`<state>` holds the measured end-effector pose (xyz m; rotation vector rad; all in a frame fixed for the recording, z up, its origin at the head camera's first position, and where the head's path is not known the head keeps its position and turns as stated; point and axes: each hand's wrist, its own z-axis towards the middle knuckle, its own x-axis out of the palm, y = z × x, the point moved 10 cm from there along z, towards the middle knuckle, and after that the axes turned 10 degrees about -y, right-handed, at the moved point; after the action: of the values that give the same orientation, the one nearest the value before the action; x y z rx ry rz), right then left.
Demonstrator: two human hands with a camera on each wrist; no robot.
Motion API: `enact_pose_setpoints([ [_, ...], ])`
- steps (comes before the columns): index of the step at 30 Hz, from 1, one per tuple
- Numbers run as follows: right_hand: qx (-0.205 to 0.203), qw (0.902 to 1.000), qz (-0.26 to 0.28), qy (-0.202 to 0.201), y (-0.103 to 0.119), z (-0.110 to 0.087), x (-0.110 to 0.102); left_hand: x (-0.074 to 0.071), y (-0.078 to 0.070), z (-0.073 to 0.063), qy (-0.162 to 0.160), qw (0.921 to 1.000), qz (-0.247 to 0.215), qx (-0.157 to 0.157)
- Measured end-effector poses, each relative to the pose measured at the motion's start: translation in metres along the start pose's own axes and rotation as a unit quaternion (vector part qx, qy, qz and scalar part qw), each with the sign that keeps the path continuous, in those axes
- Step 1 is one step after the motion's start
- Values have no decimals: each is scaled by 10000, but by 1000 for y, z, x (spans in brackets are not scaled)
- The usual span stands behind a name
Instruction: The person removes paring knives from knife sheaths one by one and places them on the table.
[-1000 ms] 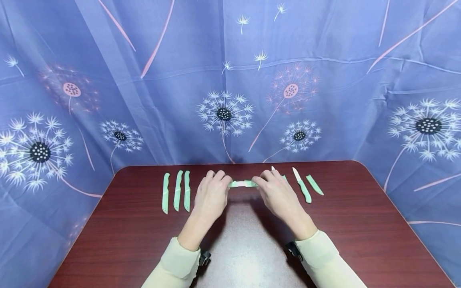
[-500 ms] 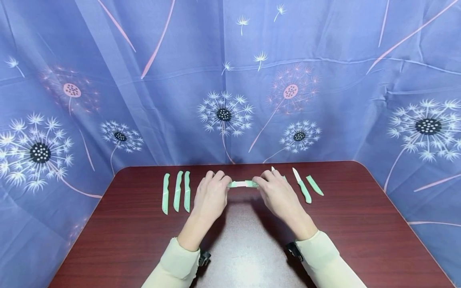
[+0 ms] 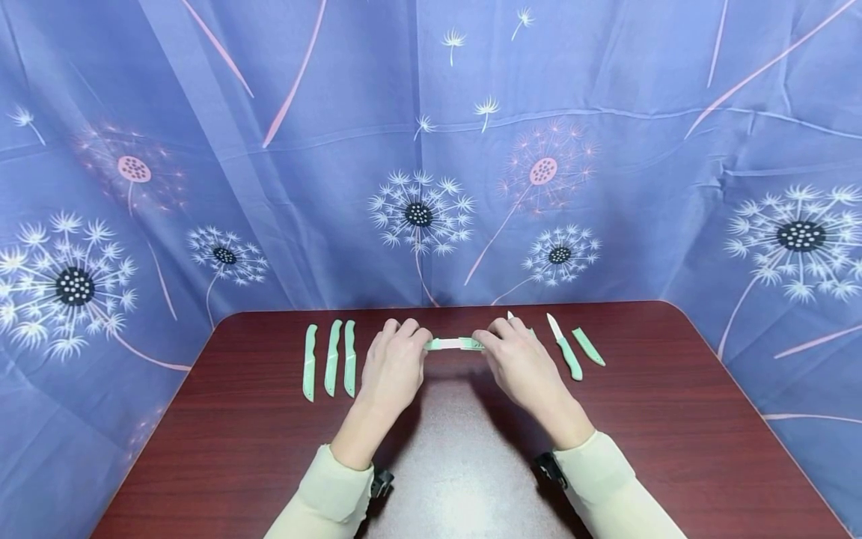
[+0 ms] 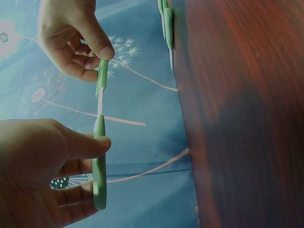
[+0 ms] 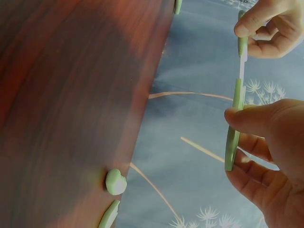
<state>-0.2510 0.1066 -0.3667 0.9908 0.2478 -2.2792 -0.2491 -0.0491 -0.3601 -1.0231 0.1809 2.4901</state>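
Observation:
My left hand (image 3: 396,363) pinches the green handle (image 4: 99,166) of a small knife between thumb and fingers. Its pale blade (image 3: 450,343) points right, and the tip end runs into a green sheath (image 5: 233,128). With thumb and fingertips my right hand (image 3: 521,363) grips that sheath. A stretch of bare blade shows between handle and sheath in all three views. Knife and sheath are held level in one line, above the table in both wrist views. Behind my right hand another knife's blade tip (image 3: 509,314) peeks out, the rest mostly hidden.
On the left of the dark red table (image 3: 222,449) lie three sheathed green knives (image 3: 331,358), side by side. To the right are an unsheathed knife (image 3: 564,346) and a loose green sheath (image 3: 589,346). A blue dandelion-print curtain (image 3: 337,187) hangs round the table's back and sides.

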Motion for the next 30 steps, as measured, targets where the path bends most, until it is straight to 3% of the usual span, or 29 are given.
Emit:
enact_pose_setpoints([
  [30, -74, 10000, 20, -55, -3, -1, 1, -1, 1, 0, -63, 10000, 8, -20],
])
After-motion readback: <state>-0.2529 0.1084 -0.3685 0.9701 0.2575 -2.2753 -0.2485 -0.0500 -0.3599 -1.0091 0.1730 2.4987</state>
